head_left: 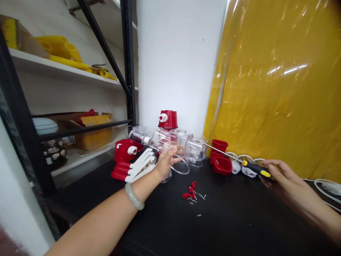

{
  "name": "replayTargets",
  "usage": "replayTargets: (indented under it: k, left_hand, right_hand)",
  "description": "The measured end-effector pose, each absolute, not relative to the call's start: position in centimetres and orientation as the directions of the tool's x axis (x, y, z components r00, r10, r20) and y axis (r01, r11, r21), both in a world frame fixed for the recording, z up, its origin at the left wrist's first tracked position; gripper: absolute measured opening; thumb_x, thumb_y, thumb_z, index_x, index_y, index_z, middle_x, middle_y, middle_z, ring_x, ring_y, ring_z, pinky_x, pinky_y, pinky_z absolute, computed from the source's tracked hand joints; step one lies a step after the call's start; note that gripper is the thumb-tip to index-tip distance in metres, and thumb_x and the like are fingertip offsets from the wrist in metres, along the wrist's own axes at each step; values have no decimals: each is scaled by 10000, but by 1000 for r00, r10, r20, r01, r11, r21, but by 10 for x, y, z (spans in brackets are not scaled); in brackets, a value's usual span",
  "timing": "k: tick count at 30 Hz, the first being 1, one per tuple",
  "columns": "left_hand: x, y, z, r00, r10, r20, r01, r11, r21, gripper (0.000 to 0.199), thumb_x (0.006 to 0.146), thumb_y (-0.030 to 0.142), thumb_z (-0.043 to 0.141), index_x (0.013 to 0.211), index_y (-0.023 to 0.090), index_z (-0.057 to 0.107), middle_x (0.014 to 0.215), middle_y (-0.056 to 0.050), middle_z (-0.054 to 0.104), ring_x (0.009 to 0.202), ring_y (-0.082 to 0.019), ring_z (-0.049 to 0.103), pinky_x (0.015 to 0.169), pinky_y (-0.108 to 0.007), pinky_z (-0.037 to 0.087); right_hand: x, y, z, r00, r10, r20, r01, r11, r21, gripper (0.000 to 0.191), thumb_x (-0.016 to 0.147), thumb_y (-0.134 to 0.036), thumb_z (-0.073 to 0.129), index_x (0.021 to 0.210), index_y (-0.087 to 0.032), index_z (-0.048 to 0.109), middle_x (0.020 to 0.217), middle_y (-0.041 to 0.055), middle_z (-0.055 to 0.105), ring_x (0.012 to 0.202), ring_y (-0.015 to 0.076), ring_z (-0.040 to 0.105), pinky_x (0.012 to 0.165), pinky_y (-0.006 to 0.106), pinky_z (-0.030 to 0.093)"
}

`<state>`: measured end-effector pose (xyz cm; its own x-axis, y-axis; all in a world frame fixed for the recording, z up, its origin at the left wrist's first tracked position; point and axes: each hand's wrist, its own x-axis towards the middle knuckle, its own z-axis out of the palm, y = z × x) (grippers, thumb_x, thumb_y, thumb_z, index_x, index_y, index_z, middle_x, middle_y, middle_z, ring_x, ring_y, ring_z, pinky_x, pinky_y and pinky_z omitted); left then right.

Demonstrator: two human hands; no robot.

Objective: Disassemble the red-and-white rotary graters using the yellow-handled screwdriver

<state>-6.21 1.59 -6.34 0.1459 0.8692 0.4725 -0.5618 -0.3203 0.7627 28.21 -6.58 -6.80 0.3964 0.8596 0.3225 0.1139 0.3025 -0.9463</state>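
Observation:
My left hand (168, 160), with a pale bangle on its wrist, is closed around a clear plastic hopper (183, 168) among other clear plastic parts. In my right hand (283, 174) is a long screwdriver (246, 163) with a black and yellow handle. Its shaft points left toward a clear plastic housing (195, 151); whether the tip touches it I cannot tell. Small red plastic pieces (189, 193) and several loose screws (194, 200) lie on the black table (229, 224) between my hands.
White crank handles with red grips (135, 167) and a red base (125, 151) lie left. Another red base (168, 119) stands at the back. Red hoppers (222, 165) and grater drums (236, 167) sit right, before a yellow plastic sheet (277, 99). A black-framed shelf (128, 71) borders the left.

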Motion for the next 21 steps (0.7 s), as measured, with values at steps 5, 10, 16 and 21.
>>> replayTargets:
  k: [5, 10, 16, 21]
  left_hand:
    - [-61, 17, -65, 134, 868, 479, -557, -334, 761, 540, 677, 517, 781, 1035, 208, 521, 935, -27, 677, 862, -210, 662, 817, -422, 521]
    - [-61, 17, -68, 128, 868, 479, -561, -335, 757, 557, 659, 530, 793, 1033, 212, 530, 936, -23, 676, 875, -223, 669, 811, -430, 525]
    - [-62, 18, -69, 161, 856, 490, -536, -341, 772, 522, 681, 522, 782, 1018, 208, 538, 967, -42, 679, 886, -232, 675, 835, -456, 522]
    - [-59, 14, -70, 176, 858, 483, -552, -320, 770, 523, 684, 500, 787, 1034, 208, 531, 947, -37, 684, 893, -220, 674, 847, -442, 527]
  right_hand:
    - [268, -77, -53, 425, 875, 234, -301, 380, -875, 726, 368, -302, 959, 1016, -364, 638, 824, -43, 686, 771, 143, 669, 734, 200, 579]
    - [272, -76, -61, 274, 960, 61, -233, 128, -964, 714, 582, -866, 611, 898, -231, 689, 666, 42, 683, 440, 145, 582, 349, 221, 480]
    - [273, -74, -54, 462, 852, 246, -92, 322, -942, 504, 482, -539, 893, 841, -265, 670, 742, -35, 665, 575, 87, 599, 489, 122, 514]
    - [266, -83, -36, 475, 856, 204, -330, 389, -860, 751, 300, -225, 951, 983, -358, 669, 848, -5, 707, 843, 181, 677, 689, 201, 594]
